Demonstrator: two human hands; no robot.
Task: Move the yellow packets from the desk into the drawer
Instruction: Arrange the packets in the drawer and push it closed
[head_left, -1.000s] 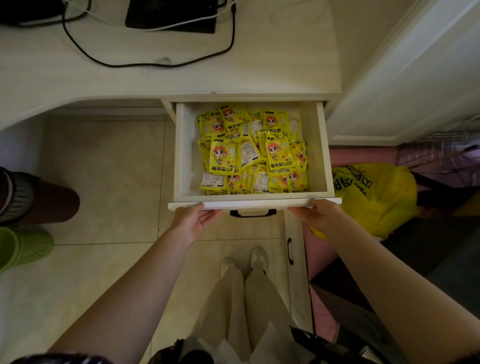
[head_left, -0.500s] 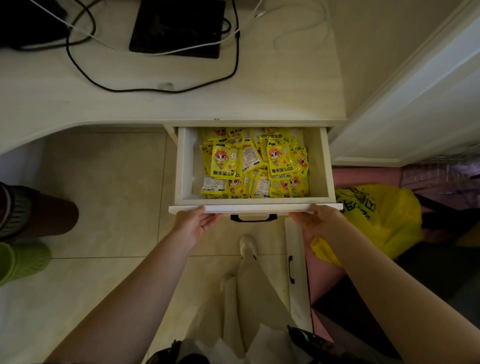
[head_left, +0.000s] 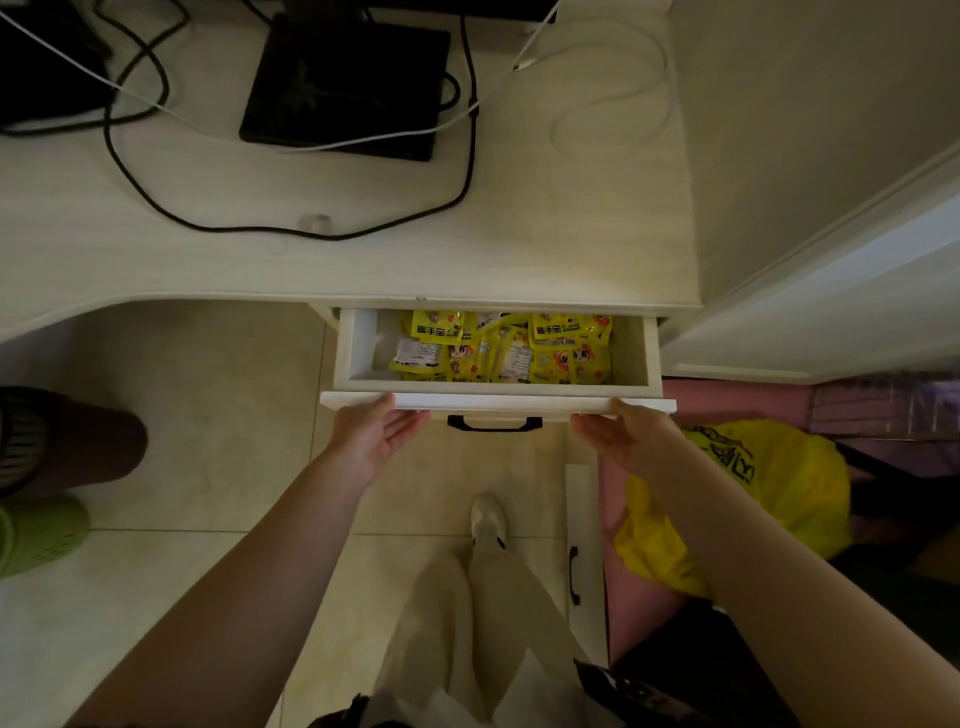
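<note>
Several yellow packets (head_left: 550, 348) with a cartoon face lie piled in the white drawer (head_left: 498, 402), which stands only partly out from under the desk (head_left: 545, 249); the back of the pile is hidden under the desktop. My left hand (head_left: 376, 436) presses flat against the drawer front left of the black handle (head_left: 494, 423). My right hand (head_left: 626, 434) presses the front on the right side. Both hands have fingers extended and hold nothing. No packets show on the desk.
A black flat device (head_left: 345, 85) and black and white cables (head_left: 467, 171) lie on the desk. A yellow plastic bag (head_left: 769, 488) sits on the floor at right, bins (head_left: 36, 530) at left. My legs and shoe (head_left: 488, 519) stand below the drawer.
The drawer has slid inward under the desk, with both hands following against its front; fewer packets show now. The view has tilted up, showing more desktop.
</note>
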